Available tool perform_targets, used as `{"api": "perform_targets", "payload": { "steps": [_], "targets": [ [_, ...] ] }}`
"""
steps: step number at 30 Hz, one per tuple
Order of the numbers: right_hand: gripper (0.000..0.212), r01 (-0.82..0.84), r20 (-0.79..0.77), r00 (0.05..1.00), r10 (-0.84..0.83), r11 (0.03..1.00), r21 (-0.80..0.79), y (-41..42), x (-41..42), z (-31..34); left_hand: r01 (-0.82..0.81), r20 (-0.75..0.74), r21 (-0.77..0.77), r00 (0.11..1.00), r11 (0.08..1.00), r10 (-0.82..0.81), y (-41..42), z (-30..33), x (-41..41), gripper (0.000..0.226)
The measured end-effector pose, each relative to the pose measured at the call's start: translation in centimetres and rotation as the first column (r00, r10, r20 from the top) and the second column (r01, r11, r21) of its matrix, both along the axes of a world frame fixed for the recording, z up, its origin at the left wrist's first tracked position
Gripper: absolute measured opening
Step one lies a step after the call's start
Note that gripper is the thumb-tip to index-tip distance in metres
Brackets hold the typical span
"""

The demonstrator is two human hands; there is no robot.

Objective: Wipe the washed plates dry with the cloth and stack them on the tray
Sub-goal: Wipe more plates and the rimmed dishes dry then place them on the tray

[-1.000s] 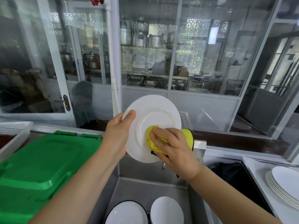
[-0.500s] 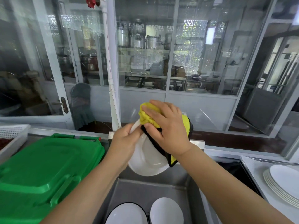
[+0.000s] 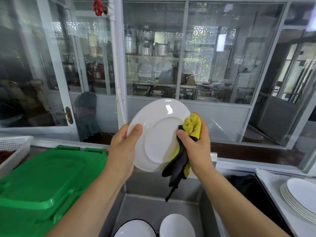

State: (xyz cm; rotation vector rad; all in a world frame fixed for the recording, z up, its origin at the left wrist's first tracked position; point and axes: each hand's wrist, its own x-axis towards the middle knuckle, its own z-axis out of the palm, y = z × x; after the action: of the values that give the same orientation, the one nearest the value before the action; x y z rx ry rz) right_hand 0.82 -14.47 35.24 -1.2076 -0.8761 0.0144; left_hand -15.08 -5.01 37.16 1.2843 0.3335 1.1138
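Plate (image 3: pixel 159 134) held upright above the sink (image 3: pixel 153 202), underside toward the camera. Left hand (image 3: pixel 122 147) pinching left rim, thumb on the near face. Right hand (image 3: pixel 196 144) bunching the yellow-and-black cloth (image 3: pixel 191 127) against right rim, fingers curled round it.

Risks, judged: wet glazed rim slipping from a one-sided pinch; a drop onto the two dishes (image 3: pixel 177 225) below in the sink, likely chipping both. Dangling cloth tail possibly dipping into the sink.

Stack of dried plates (image 3: pixel 301 197) right of the sink, cut off by the frame edge; tray beneath not clearly made out. Left-hand fingers behind plate hidden. Plate's far face unseen; dryness not judgeable.
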Motion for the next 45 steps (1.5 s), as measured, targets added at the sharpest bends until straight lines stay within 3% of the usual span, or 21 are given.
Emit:
{"api": "perform_targets", "payload": {
  "steps": [3,5,7,10,15,18,20,22,24,26,28,30,32,35,38,41,45],
  "targets": [
    [0.063,0.045,0.105,0.994,-0.042,0.999,-0.029,-0.9,0.7,0.3,0.161,-0.128,0.016,0.979,0.987,-0.158,1.6,0.1,-0.6,0.014],
    [0.067,0.095,0.268,0.961,-0.075,0.993,-0.063,-1.3,0.8,0.2,0.238,-0.247,0.057,0.944,0.970,-0.217,2.7,0.7,-0.8,0.030],
    [0.071,0.133,0.380,0.921,-0.089,0.987,-0.091,-1.5,0.6,0.0,0.239,-0.350,0.099,0.917,0.966,-0.191,3.1,1.2,-0.8,0.036],
    [0.071,0.226,0.516,0.846,-0.135,0.967,-0.117,-2.0,0.3,0.2,0.221,-0.403,0.168,0.905,0.961,-0.137,2.9,1.3,-0.6,0.022],
    [0.066,0.348,0.876,0.475,-0.077,0.931,-0.107,-1.8,-0.1,2.6,0.235,-0.432,0.242,0.895,0.941,-0.112,1.8,1.0,0.0,0.015],
    [0.062,0.321,0.929,0.365,-0.052,0.944,-0.073,-1.4,0.3,3.5,0.242,-0.399,0.250,0.908,0.937,-0.128,1.2,1.0,0.1,0.015],
    [0.062,0.300,0.909,0.410,-0.076,0.952,-0.056,-1.4,0.6,3.4,0.211,-0.362,0.239,0.925,0.948,-0.115,1.0,1.1,0.1,0.017],
    [0.062,0.259,0.811,0.576,-0.103,0.964,-0.061,-1.2,0.8,2.9,0.171,-0.303,0.213,0.948,0.962,-0.102,0.8,1.3,0.0,0.016],
    [0.062,0.173,0.600,0.793,-0.104,0.983,-0.058,-0.7,0.8,2.3,0.119,-0.228,0.157,0.970,0.980,-0.081,0.6,1.6,-0.1,0.014],
    [0.063,0.116,0.353,0.930,-0.105,0.993,-0.011,-0.3,0.7,1.6,0.065,-0.142,0.101,0.989,0.993,-0.051,0.5,1.9,-0.3,0.014],
    [0.054,0.091,0.093,0.991,-0.092,0.996,0.020,0.3,0.0,0.9,0.017,-0.027,0.039,0.999,0.999,-0.016,0.1,2.0,-0.2,0.015],
    [0.045,0.034,-0.150,0.988,-0.023,0.997,0.075,1.1,-1.0,0.2,-0.009,0.088,-0.038,0.996,0.999,0.013,-0.4,1.7,0.3,0.013],
    [0.049,0.040,-0.250,0.968,-0.010,0.992,0.116,1.2,-1.3,-0.1,0.009,0.131,-0.099,0.991,0.995,0.004,-0.6,1.0,0.6,0.019],
    [0.059,0.085,-0.156,0.985,-0.076,0.995,0.049,0.4,-0.5,0.3,0.117,0.050,-0.138,0.993,0.983,-0.111,0.7,-0.2,0.0,0.030],
    [0.074,0.105,0.136,0.986,-0.096,0.993,-0.058,-0.6,0.5,0.5,0.229,-0.150,-0.056,0.960,0.972,-0.235,3.3,0.3,-1.0,0.038],
    [0.077,0.105,0.393,0.918,-0.049,0.987,-0.122,-0.8,0.5,0.5,0.308,-0.327,0.036,0.903,0.951,-0.280,4.4,1.4,-1.2,0.041],
    [0.077,0.195,0.626,0.779,-0.041,0.964,-0.179,-1.6,0.6,1.8,0.313,-0.356,0.114,0.899,0.943,-0.256,4.3,1.6,-1.1,0.037]
  ]
}}
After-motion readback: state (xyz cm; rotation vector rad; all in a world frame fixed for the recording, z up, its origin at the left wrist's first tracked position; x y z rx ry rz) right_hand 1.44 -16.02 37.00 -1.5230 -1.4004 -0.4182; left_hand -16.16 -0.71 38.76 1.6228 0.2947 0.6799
